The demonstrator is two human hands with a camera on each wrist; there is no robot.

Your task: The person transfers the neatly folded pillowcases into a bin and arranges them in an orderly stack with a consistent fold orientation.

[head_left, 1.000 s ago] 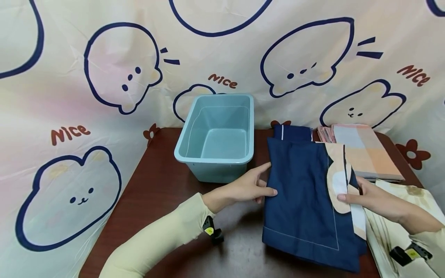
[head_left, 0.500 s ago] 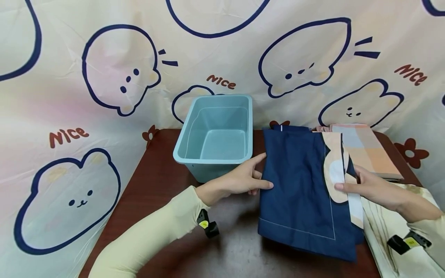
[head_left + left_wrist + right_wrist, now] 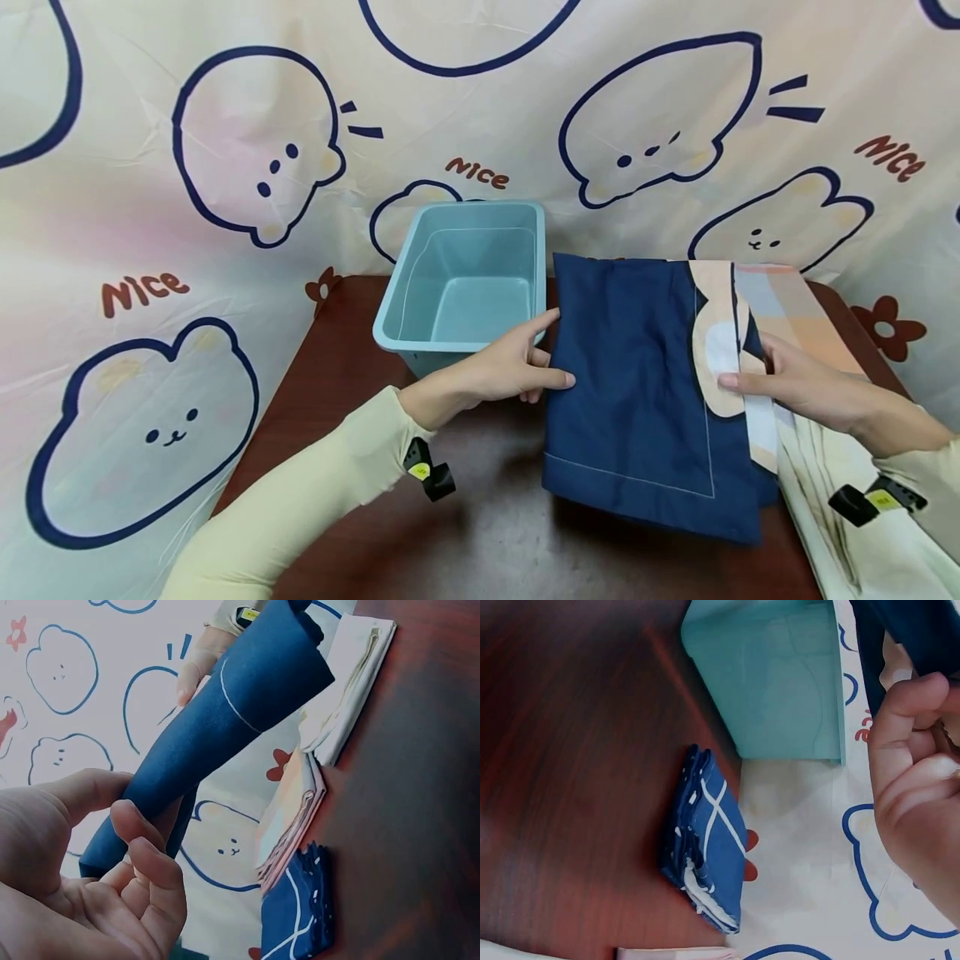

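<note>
A folded navy cloth [image 3: 626, 383] with a beige and white cartoon print along its right side is held up over the table. My left hand [image 3: 517, 362] pinches its left edge between thumb and fingers. At the opposite edge my right hand [image 3: 813, 387] grips it, thumb on the printed front. Seen from the left wrist, the cloth [image 3: 217, 712] is folded in layers, with the fingers of my left hand [image 3: 82, 877] curled behind it. In the right wrist view my right hand [image 3: 919, 765] shows at the right, with only part of the cloth visible.
A light blue plastic tub [image 3: 450, 345] stands at the back of the dark red table [image 3: 337, 417]. A folded blue cloth with white lines [image 3: 716, 840] lies right of it. Farther right are a folded plaid cloth [image 3: 813, 321] and a cream cloth [image 3: 832, 500]. A printed curtain [image 3: 247, 400] hangs behind.
Both hands have raised the navy cloth and carried it slightly left and away from me. It now covers the view of the folded blue cloth behind it. Their grip looks the same.
</note>
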